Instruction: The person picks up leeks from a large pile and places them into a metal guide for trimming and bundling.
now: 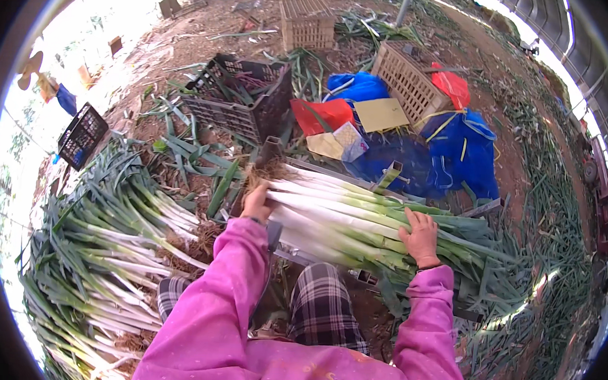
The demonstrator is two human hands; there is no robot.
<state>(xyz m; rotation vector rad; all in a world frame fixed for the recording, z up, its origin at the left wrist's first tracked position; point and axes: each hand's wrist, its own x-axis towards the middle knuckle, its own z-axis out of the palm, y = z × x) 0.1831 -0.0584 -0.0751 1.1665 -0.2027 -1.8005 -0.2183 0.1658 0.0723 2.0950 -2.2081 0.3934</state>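
A thick bundle of leeks (337, 212) lies crosswise in front of me on a metal frame (485, 208), roots to the left and green leaves to the right. My left hand (255, 203) is closed at the root end, its fingers partly hidden against the white stalks. The stalks nearest me there are smeared by motion. On the green part, my right hand (422, 237) rests from above with its fingers spread over the leaves. To my left, a large heap of leeks (119, 242) lies on the ground, roots toward me.
Beyond the frame stand a black crate (243, 101) holding some scraps, a tan crate (409, 85) and another tan crate (307, 24). Blue netting (460, 153), a red bag (321, 115) and a yellow card (381, 115) lie between them. Cut leaves (537, 340) cover the ground at right.
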